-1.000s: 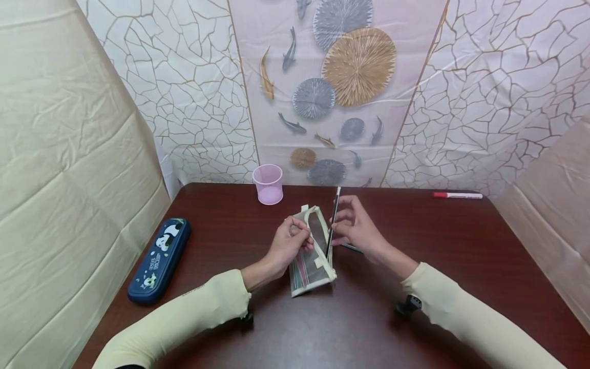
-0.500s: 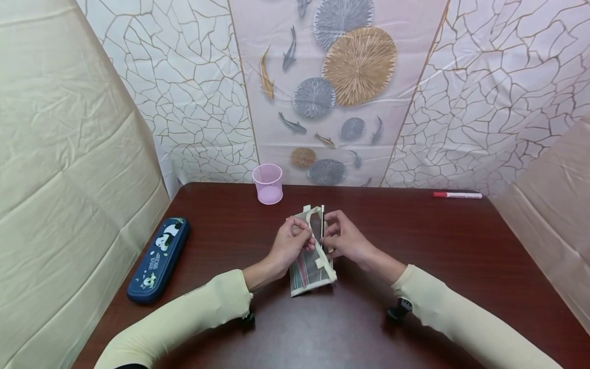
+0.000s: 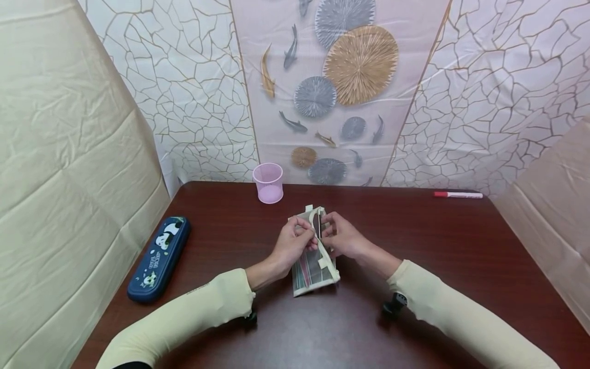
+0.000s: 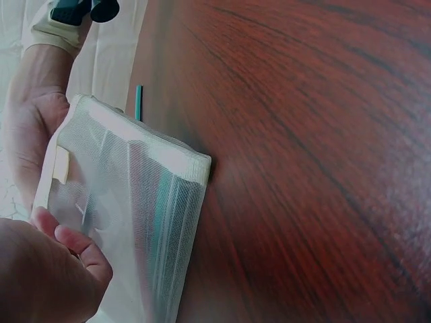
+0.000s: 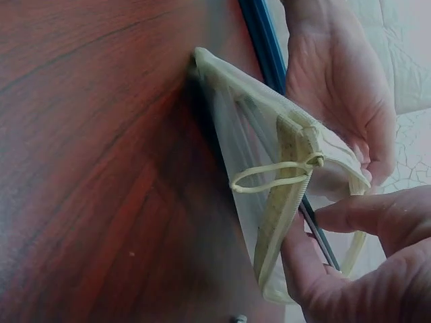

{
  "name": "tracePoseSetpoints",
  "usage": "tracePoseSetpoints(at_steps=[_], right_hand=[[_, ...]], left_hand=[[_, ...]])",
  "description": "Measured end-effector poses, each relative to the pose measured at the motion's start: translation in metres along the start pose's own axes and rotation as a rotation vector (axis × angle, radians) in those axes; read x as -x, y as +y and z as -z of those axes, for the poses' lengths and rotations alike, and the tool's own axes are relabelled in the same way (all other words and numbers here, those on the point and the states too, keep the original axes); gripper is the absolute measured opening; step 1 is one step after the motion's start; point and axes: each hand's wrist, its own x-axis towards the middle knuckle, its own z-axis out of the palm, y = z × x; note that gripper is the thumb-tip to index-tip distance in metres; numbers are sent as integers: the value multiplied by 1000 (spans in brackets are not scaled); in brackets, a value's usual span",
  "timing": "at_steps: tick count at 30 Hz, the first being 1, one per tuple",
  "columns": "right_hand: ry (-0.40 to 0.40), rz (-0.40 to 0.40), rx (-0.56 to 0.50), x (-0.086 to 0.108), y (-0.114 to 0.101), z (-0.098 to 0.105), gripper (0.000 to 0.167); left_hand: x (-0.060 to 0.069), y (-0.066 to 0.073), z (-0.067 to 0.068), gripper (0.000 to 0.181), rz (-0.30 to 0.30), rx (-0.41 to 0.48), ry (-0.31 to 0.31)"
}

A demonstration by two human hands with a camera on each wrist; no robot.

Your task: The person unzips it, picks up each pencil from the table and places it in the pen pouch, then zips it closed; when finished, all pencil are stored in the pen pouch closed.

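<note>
A pale, zippered mesh pencil pouch (image 3: 316,275) stands tilted on the table, its mouth partly spread. My left hand (image 3: 291,242) pinches the rim of the mouth between thumb and fingers. My right hand (image 3: 348,239) is at the opposite side of the opening. In the right wrist view, its thumb and finger pinch a slim dark pencil (image 5: 323,237), most of which lies inside the pouch. Striped pencil-like sticks (image 4: 161,215) show through the mesh in the left wrist view. Behind the pouch, a teal stick (image 4: 139,102) pokes out; the rest of it is hidden.
A navy panda-print pencil case (image 3: 159,259) lies at the table's left edge. At the back stands a pink cup (image 3: 269,184). A white marker with a red cap (image 3: 458,195) lies at the far right, near the patterned backdrop.
My right hand has moved left and lowered the pencil into the pouch; its white end, which stood above the mouth, has sunk down. My left hand keeps its pinch on the rim.
</note>
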Motion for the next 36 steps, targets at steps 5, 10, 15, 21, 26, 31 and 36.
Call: tracePoseSetpoints(at_steps=[5,10,15,21,26,31,36], right_hand=[[45,38,-6,2,-6,12,49],[132,137,9,9,-9,36,41],[221,199,71,19,-2,68,35],[238,176,208,27,19,102,30],[146,125,270,28,38,119,33],[-4,80,139,23,57,130,42],[-138,82,114,17,70,138,51]], left_hand=[[1,1,1,12,6,7,5],[2,3,1,11,9,14,10],[2,3,3,11,13,23,18],[2,5,4,8,9,23,26],[2,4,4,7,14,21,24],[2,3,4,8,15,19,21],[2,3,3,8,10,20,22]])
